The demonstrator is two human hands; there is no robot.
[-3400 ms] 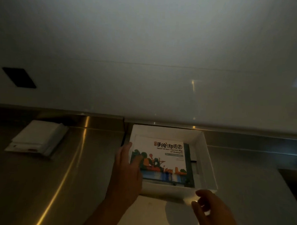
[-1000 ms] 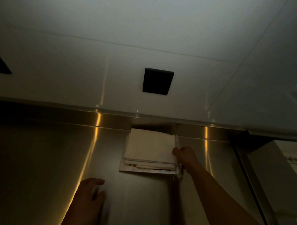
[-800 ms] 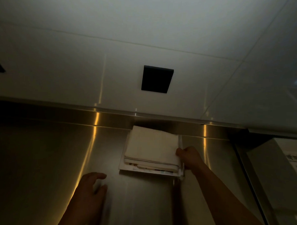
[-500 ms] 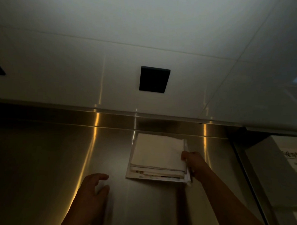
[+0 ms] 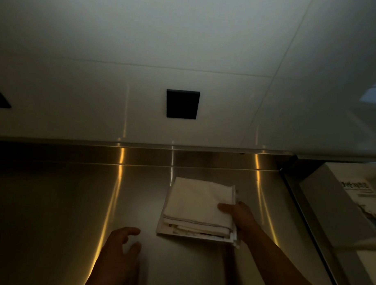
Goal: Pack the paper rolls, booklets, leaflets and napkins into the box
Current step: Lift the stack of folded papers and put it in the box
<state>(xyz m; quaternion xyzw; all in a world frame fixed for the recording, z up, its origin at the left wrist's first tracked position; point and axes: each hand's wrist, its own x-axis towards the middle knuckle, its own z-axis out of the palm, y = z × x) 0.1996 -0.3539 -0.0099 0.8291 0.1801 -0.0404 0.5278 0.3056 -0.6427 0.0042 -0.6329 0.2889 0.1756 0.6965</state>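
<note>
A stack of folded white napkins (image 5: 199,201) lies on top of several printed leaflets (image 5: 192,233) on the steel counter, right of centre. My right hand (image 5: 236,214) grips the stack's right edge, thumb on top of the napkins. My left hand (image 5: 120,249) hovers low over the counter to the left of the stack, fingers spread, holding nothing. At the far right the white box (image 5: 321,202) shows its near wall, with a printed booklet (image 5: 358,193) lying inside it.
The steel counter (image 5: 52,212) runs to a low steel upstand at the back under a white tiled wall. A black square plate (image 5: 182,104) is set in the wall above the stack. A seam in the counter (image 5: 302,212) separates the stack from the box.
My right hand has dragged the stack of napkins and leaflets away from the back upstand, toward me and a little right. My left hand stays beside it on the counter.
</note>
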